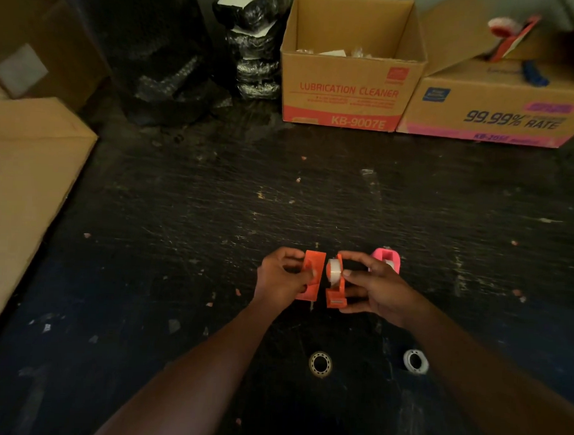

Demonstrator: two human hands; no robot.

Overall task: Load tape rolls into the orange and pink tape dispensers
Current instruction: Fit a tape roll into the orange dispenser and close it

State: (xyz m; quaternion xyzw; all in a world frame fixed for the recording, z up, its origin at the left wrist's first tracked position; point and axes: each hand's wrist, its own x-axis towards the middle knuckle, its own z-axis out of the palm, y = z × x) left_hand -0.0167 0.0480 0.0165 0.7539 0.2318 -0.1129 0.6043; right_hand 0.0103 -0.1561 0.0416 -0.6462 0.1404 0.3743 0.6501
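Floor (312, 192): dark, scuffed, flecked with small scraps. Both forearms reach in from the near edge.

Left hand (282, 277) grips one orange half (311, 276) of the orange dispenser, fingers curled round its left side. Right hand (374, 290) grips the other half (335, 289), thumb and fingers pinching it; a clear tape roll (334, 269) sits in this half. A narrow gap shows between the two halves; they do not touch.

Pink dispenser (386, 260) stands on the floor just beyond the right hand, partly hidden by it. Something pale shows inside; cannot tell what.

Two loose rolls lie near the near edge: a roll with a yellowish core (320, 364) between the forearms, a white roll (415, 361) beside the right forearm, well apart from each other.

Open room: wide bare floor between the hands and the far boxes, and to the right. Left side is hemmed by a flat cardboard box (30, 182).

Far edge: open carton (348, 89) printed "LUBRICATION CLEANER" and "KB-9007E" in red. Touching its right side, a second carton (497, 110) reading "99.99% RATE"; smaller print too blurred to read. Black wrapped bundles (252, 47) stand left of the cartons.
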